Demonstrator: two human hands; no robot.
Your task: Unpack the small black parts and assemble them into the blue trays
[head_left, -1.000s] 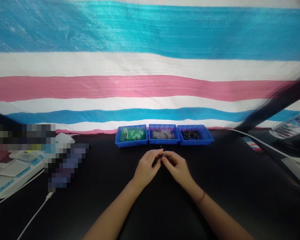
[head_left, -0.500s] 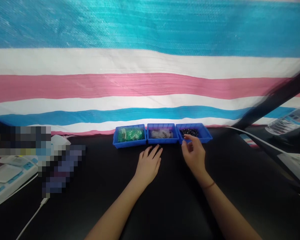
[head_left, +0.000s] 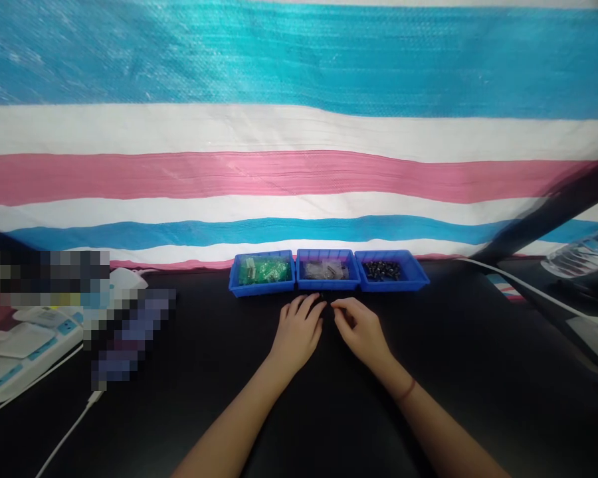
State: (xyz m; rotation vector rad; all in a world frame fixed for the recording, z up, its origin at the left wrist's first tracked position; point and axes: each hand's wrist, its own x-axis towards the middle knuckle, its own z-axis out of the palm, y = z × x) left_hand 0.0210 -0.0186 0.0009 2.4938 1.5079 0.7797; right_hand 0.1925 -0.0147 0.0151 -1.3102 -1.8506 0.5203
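My left hand (head_left: 299,328) rests palm down on the black table in front of the trays, fingers stretched and slightly apart. Beside it on the right, my right hand (head_left: 363,330) has thumb and forefinger in a pinch, its tips close to my left fingertips. Something small and dark seems to be at those tips, hard to make out against the black surface. Just beyond are three blue trays: the left tray (head_left: 262,290) with green bagged pieces, the middle tray (head_left: 327,285) with clear and greyish pieces, and the right tray (head_left: 412,275) with small black parts (head_left: 383,269).
On the left lie a white power strip (head_left: 27,355) with plugs, a blurred-out flat object (head_left: 134,335) and a white cable (head_left: 67,428). Another white cable (head_left: 518,282) runs across the right side near a clear plastic package (head_left: 583,252). Striped sheeting (head_left: 299,176) hangs behind.
My right hand has moved from over the right tray, left and nearer to me, to beside my left hand. My left hand has hardly moved. The view has shifted slightly.
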